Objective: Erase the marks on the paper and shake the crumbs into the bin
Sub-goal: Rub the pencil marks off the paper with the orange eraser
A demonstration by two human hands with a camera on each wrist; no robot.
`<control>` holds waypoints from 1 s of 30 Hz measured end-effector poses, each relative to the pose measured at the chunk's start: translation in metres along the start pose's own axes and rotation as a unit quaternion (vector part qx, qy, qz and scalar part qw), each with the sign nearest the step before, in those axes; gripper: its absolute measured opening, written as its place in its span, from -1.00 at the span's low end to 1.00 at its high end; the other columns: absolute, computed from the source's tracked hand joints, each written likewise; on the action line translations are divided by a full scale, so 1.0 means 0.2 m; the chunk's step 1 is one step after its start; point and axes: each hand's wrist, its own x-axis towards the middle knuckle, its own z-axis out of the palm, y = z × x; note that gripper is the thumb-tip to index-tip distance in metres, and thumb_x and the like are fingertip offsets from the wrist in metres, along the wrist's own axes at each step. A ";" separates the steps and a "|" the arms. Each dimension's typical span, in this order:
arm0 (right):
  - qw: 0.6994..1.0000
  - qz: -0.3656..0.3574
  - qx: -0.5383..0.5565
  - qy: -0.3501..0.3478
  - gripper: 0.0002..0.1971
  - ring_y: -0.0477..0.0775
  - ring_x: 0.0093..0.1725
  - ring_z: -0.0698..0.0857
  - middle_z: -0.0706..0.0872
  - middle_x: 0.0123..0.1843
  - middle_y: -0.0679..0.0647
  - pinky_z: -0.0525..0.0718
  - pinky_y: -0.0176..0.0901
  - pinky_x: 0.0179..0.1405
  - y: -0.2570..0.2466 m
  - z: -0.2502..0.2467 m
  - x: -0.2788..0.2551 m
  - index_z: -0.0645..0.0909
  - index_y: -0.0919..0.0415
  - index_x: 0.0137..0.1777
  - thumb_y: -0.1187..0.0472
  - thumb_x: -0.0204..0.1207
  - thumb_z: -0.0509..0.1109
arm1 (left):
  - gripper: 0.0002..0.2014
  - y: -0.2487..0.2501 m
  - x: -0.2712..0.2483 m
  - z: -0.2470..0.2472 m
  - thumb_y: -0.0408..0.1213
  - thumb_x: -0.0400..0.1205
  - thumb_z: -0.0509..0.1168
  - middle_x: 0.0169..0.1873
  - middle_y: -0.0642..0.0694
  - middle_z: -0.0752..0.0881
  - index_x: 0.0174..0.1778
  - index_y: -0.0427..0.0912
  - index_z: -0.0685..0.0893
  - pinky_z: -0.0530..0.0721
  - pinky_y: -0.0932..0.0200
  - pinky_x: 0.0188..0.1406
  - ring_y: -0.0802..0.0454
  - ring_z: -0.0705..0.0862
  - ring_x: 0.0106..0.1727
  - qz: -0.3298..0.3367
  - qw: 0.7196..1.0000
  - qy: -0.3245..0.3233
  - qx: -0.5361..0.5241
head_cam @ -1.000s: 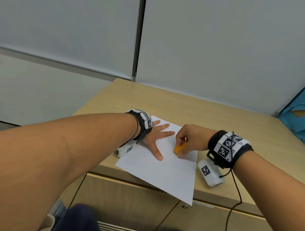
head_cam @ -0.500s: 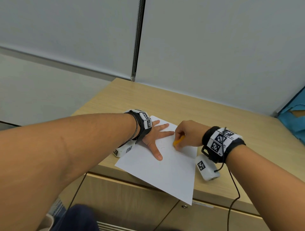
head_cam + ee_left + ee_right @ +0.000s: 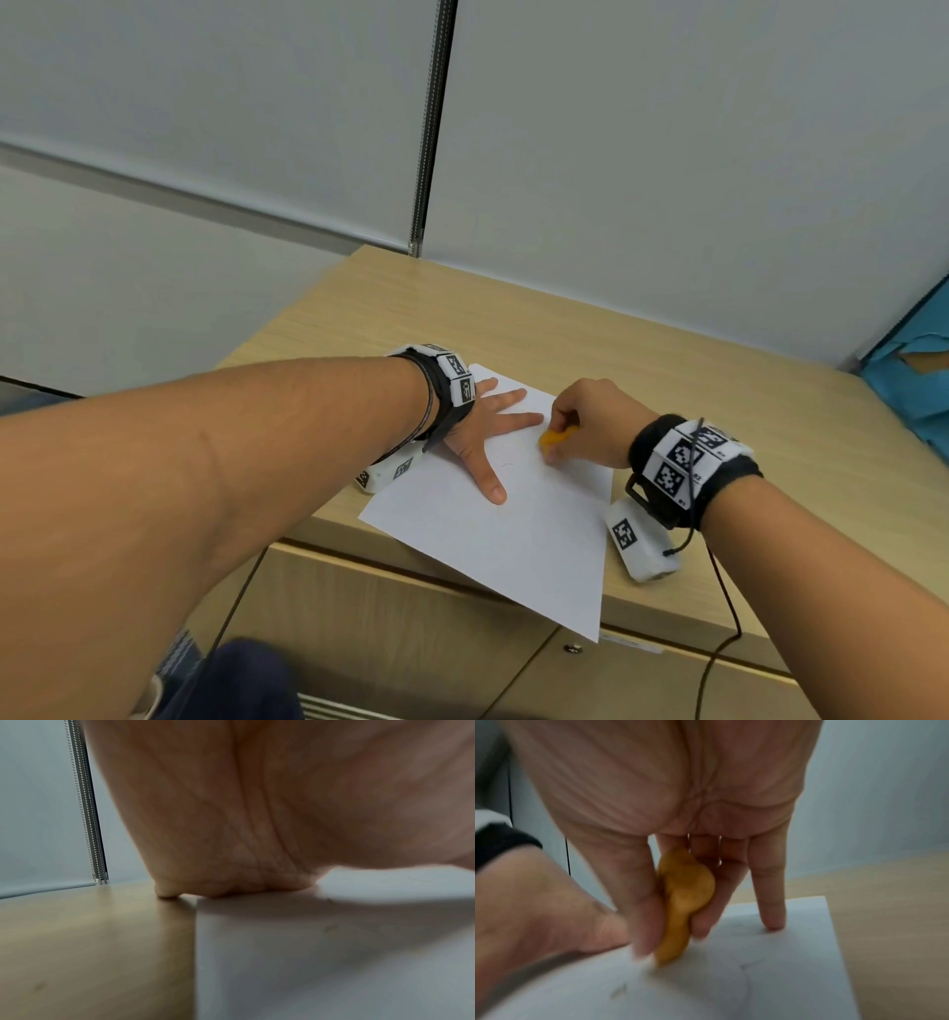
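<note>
The paper (image 3: 513, 539) lies skewed on the wooden bench (image 3: 667, 370), its near corner poking out past the bench's front edge over the cabinet doors below, while its far corner points toward the grey wall panels. The left hand (image 3: 485, 426) lies flat on the sheet's left part, fingers (image 3: 518, 419) straight and spread, thumb reaching toward the front; the left wrist view shows the heel of that hand bearing down right at the sheet's left edge, part on paper and part on bare wood. The right hand (image 3: 585, 429) sits just beside those spread fingertips, its thumb and fingers (image 3: 639, 902) clamped on an orange eraser (image 3: 682, 902) whose lower end touches the paper; the little finger stands straight with its tip planted on the sheet near the far edge. Faint pencil marks (image 3: 618, 991) show on the paper near the eraser, one short scribble toward the front and thin lines to the right. A white camera block (image 3: 639, 545) under the right wrist rests on the bench just off the paper's right edge. Bare wood stretches behind and to the right of the sheet up to the wall, with something blue (image 3: 914, 380) at the far right.
</note>
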 end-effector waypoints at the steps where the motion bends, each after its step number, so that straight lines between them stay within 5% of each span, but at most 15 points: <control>1: 0.999 -0.006 0.009 -0.039 -0.82 -0.19 -0.39 0.61 0.69 -0.36 -0.13 0.52 -0.36 -0.39 0.00 -0.01 -0.01 0.79 0.06 -0.21 0.04 0.34 0.72 | 0.28 0.00 0.00 0.00 0.60 0.21 0.32 0.67 0.07 -0.48 0.61 0.39 -0.44 -0.22 -0.54 0.54 -0.30 -0.40 0.69 -0.002 1.000 -0.001 -0.004; 4: 0.991 -0.007 0.019 -0.129 -0.80 -0.29 -0.50 0.59 0.74 -0.42 -0.11 0.49 -0.42 -0.41 -0.02 -0.05 -0.04 0.83 0.06 -0.18 0.01 0.31 0.74 | 0.28 0.00 0.00 0.01 0.59 0.22 0.34 0.66 0.09 -0.48 0.62 0.39 -0.43 -0.23 -0.52 0.55 -0.28 -0.41 0.69 -0.004 1.000 0.001 -0.011; 10: 0.998 0.039 0.005 0.040 -0.81 0.07 -0.15 0.73 0.78 -0.16 0.01 0.66 -0.15 -0.23 0.00 0.02 0.02 0.79 0.15 -0.16 0.05 0.40 0.65 | 0.31 0.00 0.01 0.01 0.63 0.13 0.30 0.68 0.06 -0.46 0.60 0.42 -0.44 -0.22 -0.55 0.53 -0.30 -0.39 0.69 0.002 1.000 0.005 0.000; 15: 0.999 0.028 0.036 -0.014 -0.79 -0.15 -0.38 0.63 0.74 -0.36 -0.09 0.49 -0.37 -0.41 0.02 0.01 -0.01 0.80 0.13 -0.17 0.04 0.35 0.71 | 0.28 -0.01 0.01 0.01 0.62 0.20 0.32 0.67 0.08 -0.48 0.60 0.42 -0.46 -0.21 -0.55 0.53 -0.31 -0.39 0.69 -0.002 1.000 0.000 -0.001; 20: 0.996 0.073 0.027 0.051 -0.79 0.05 -0.22 0.63 0.69 -0.23 0.01 0.60 -0.18 -0.27 0.08 0.01 0.00 0.71 0.16 -0.26 0.11 0.36 0.68 | 0.29 0.00 0.00 0.00 0.61 0.19 0.31 0.67 0.08 -0.48 0.60 0.40 -0.46 -0.21 -0.56 0.54 -0.29 -0.40 0.69 0.000 1.000 -0.004 -0.002; 26: 0.995 0.056 0.087 -0.009 -0.77 -0.01 -0.29 0.77 0.86 -0.28 0.10 0.76 -0.11 -0.15 0.06 0.00 -0.02 0.81 0.20 -0.23 0.07 0.33 0.73 | 0.28 0.00 0.01 0.00 0.62 0.20 0.32 0.66 0.09 -0.48 0.59 0.43 -0.46 -0.21 -0.54 0.54 -0.29 -0.40 0.69 -0.002 1.000 0.001 -0.005; 30: 0.995 0.075 0.068 0.024 -0.79 0.04 -0.25 0.73 0.82 -0.28 0.08 0.73 -0.10 -0.17 0.09 0.00 -0.01 0.79 0.22 -0.24 0.10 0.35 0.70 | 0.30 -0.01 0.01 0.01 0.66 0.13 0.29 0.66 0.12 -0.49 0.57 0.46 -0.47 -0.20 -0.56 0.56 -0.27 -0.40 0.69 -0.005 1.000 -0.001 -0.004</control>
